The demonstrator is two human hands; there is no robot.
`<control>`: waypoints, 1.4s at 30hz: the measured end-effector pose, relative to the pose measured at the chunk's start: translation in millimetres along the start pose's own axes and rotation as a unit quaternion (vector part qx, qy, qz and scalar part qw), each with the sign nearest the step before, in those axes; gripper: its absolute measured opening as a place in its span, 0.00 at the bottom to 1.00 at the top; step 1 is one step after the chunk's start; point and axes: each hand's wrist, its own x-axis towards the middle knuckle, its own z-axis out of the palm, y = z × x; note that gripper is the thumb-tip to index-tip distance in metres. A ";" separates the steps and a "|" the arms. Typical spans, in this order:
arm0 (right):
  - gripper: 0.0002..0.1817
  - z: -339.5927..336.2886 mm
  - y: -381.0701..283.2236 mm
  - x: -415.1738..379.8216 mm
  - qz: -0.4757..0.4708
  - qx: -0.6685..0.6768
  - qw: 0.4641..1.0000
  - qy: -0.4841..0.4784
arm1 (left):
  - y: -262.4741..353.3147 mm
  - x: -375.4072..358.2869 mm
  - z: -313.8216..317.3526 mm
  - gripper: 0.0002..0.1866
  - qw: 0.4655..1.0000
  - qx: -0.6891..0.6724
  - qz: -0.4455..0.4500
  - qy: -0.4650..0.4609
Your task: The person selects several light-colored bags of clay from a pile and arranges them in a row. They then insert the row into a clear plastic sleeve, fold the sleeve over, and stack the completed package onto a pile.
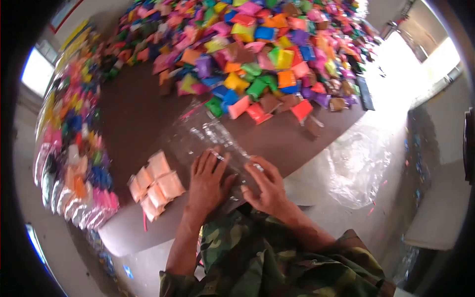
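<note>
A clear plastic bag (198,131) lies flat on the brown table (131,109), stretching from the colourful packets down to the table's near edge. My left hand (209,179) rests on the bag with its fingers spread. At the bag's right side is my right hand (264,182), its thumb and fingers curled around the plastic edge. To the left of my left hand lies a small group of peach packets (157,184), side by side and partly overlapping.
A large heap of colourful packets (257,54) covers the table's far side. Filled clear bags (74,148) are stacked along the left edge. On the floor to the right sits a big clear plastic sack (356,166). A dark flat object (365,93) lies at the table's right corner.
</note>
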 end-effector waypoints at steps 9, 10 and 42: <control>0.31 6.1 5.2 3.6 -0.010 -0.007 1.000 0.028 | 4.3 5.0 -12.4 0.34 0.998 -0.003 -0.033 0.057; 0.31 6.9 6.0 3.3 -0.017 -0.016 0.999 0.032 | -2.3 3.0 -1.3 0.33 0.999 0.019 -0.028 0.030; 0.30 16.9 5.3 4.8 -0.038 -0.065 0.996 0.053 | -30.6 -72.3 -98.3 0.16 0.913 -0.250 -0.308 0.096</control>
